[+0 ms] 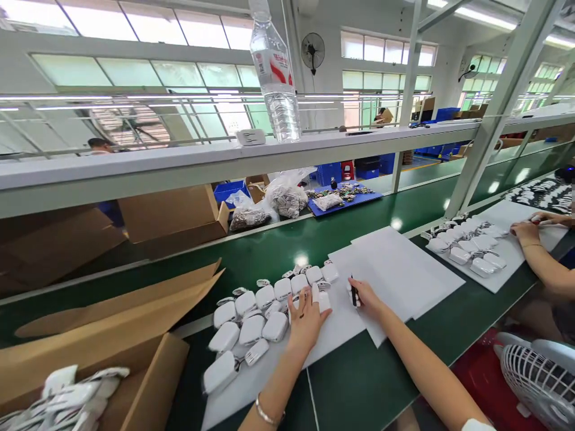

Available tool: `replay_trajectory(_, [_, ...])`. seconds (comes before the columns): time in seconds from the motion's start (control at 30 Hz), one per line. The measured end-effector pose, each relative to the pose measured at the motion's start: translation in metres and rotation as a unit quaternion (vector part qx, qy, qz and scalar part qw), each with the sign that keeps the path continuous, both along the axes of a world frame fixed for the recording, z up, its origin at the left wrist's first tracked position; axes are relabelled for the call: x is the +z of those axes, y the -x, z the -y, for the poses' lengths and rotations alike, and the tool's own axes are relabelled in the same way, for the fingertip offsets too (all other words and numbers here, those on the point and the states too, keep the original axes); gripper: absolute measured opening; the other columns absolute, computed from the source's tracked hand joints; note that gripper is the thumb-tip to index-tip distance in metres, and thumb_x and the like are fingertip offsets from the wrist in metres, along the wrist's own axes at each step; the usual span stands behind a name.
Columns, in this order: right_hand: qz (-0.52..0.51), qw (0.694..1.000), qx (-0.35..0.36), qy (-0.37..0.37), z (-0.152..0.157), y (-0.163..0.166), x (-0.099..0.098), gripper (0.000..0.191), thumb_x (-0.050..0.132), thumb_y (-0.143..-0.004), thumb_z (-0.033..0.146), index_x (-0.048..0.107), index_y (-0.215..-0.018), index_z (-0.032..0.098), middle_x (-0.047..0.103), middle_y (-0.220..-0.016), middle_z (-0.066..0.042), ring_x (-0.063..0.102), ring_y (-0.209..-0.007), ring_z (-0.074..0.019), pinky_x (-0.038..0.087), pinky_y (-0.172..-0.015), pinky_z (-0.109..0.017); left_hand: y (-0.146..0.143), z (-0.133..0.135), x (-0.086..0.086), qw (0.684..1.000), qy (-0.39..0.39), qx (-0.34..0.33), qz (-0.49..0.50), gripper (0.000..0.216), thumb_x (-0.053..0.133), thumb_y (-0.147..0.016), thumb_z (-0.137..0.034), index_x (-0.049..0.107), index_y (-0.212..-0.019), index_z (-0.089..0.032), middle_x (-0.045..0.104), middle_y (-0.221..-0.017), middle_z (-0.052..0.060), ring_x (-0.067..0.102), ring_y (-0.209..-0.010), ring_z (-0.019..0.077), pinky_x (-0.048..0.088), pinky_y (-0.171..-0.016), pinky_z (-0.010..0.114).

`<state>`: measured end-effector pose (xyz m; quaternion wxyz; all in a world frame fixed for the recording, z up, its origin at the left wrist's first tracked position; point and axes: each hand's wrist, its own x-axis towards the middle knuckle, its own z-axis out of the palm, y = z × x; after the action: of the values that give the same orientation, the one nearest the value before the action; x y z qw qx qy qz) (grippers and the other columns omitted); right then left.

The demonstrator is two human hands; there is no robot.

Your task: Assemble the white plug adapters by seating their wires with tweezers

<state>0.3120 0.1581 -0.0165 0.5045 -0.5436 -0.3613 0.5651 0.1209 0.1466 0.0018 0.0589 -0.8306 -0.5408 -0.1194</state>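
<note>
My left hand rests with fingers spread at the right end of rows of white rounded-square plastic cases with dark cables. One fingertip has a white cover, and the fingers touch a white case partly hidden beneath them. To its right, my right hand is closed on a small black stick-like tool; its exact kind does not show. White bits show beside the tool, too small to name. Under the cases lies a white sheet on the green bench.
More white sheets lie to the right. A cardboard box of white parts stands at left. A co-worker's hands work at another group of cases. A water bottle stands on the shelf above.
</note>
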Motion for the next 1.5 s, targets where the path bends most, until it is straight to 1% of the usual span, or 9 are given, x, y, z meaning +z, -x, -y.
replay_trajectory(0.1, [-0.007,1.000,-0.025,-0.005,0.000,0.004,-0.001,0.040,0.054,-0.071,0.056,0.041,-0.057,0.022,0.034,-0.042,0.008,0.029,-0.034,-0.0084,0.022,-0.033,-0.021,0.002,0.014,-0.005,1.000,0.021,-0.016,0.009,0.015,0.056,-0.082,-0.027,0.064,-0.090,-0.017,0.050,-0.133,0.015,0.034,-0.131,0.0310,0.001,-0.109,0.060])
replay_trajectory(0.17, [-0.002,0.999,-0.052,-0.013,-0.001,0.008,-0.003,0.041,0.053,-0.071,0.059,0.039,-0.057,0.022,0.034,-0.041,0.008,0.029,-0.034,-0.0085,0.020,-0.033,-0.022,0.000,0.027,-0.005,0.997,0.054,-0.030,0.049,0.018,0.060,-0.079,-0.032,0.064,-0.092,-0.019,0.057,-0.126,0.012,0.039,-0.128,0.0306,0.001,-0.109,0.060])
replay_trajectory(0.3, [0.022,0.995,-0.091,-0.046,-0.001,0.019,-0.009,0.046,0.057,-0.067,0.062,0.041,-0.053,0.021,0.036,-0.041,0.007,0.031,-0.038,-0.0088,0.022,-0.038,-0.023,-0.012,0.045,-0.002,0.980,0.124,0.041,0.153,0.036,0.050,-0.083,-0.048,0.063,-0.093,-0.016,0.065,-0.106,0.014,0.051,-0.113,0.0312,0.028,-0.102,0.053])
replay_trajectory(0.43, [0.040,0.986,-0.143,-0.071,0.006,0.030,-0.012,0.049,0.061,-0.062,0.062,0.040,-0.048,0.020,0.037,-0.043,0.005,0.033,-0.045,-0.0097,0.025,-0.043,-0.023,-0.028,0.048,-0.002,0.953,0.172,0.132,0.212,0.035,0.050,-0.083,-0.044,0.062,-0.089,-0.012,0.065,-0.093,0.016,0.057,-0.101,0.0321,0.042,-0.087,0.044])
replay_trajectory(0.6, [0.013,0.963,-0.261,-0.068,0.013,0.041,-0.014,0.047,0.043,-0.074,0.066,0.032,-0.056,0.023,0.034,-0.049,0.005,0.034,-0.047,-0.0113,0.031,-0.045,-0.024,-0.036,0.042,-0.009,0.873,0.249,0.129,0.400,0.038,0.073,-0.064,-0.032,0.060,-0.094,-0.013,0.066,-0.097,0.013,0.061,-0.093,0.0284,0.046,-0.084,0.042])
replay_trajectory(0.73, [-0.019,0.956,-0.284,-0.067,0.011,0.042,-0.010,0.047,0.037,-0.076,0.068,0.031,-0.060,0.024,0.034,-0.050,0.005,0.035,-0.044,-0.0120,0.034,-0.042,-0.025,-0.034,0.031,-0.016,0.822,0.244,0.099,0.504,0.052,0.079,-0.052,-0.019,0.057,-0.098,-0.013,0.067,-0.097,0.010,0.063,-0.091,0.0246,0.050,-0.082,0.037])
replay_trajectory(0.9, [-0.002,0.962,-0.254,-0.104,0.010,0.038,-0.002,0.050,0.043,-0.075,0.070,0.036,-0.059,0.023,0.032,-0.049,0.006,0.032,-0.043,-0.0110,0.029,-0.040,-0.024,-0.027,0.011,-0.023,0.879,0.056,0.004,0.474,0.048,0.073,-0.061,-0.018,0.056,-0.106,-0.019,0.060,-0.099,0.006,0.060,-0.094,0.0229,0.049,-0.086,0.041])
replay_trajectory(1.03, [0.057,0.955,-0.259,-0.133,0.012,0.035,0.000,0.052,0.045,-0.075,0.071,0.036,-0.057,0.022,0.034,-0.049,0.005,0.033,-0.046,-0.0114,0.030,-0.043,-0.025,-0.021,0.011,-0.033,0.887,-0.034,-0.093,0.452,0.041,0.065,-0.075,-0.029,0.053,-0.114,-0.022,0.057,-0.099,0.006,0.059,-0.094,0.0221,0.052,-0.082,0.041])
replay_trajectory(1.5, [0.286,0.884,-0.282,-0.241,0.014,0.025,0.010,0.046,0.042,-0.080,0.060,0.039,-0.054,0.023,0.040,-0.044,0.003,0.034,-0.043,-0.0113,0.028,-0.048,-0.027,-0.018,0.014,-0.036,0.884,-0.051,-0.151,0.440,0.018,0.058,-0.084,-0.031,0.062,-0.098,-0.020,0.056,-0.099,0.006,0.060,-0.092,0.0178,0.055,-0.080,0.034])
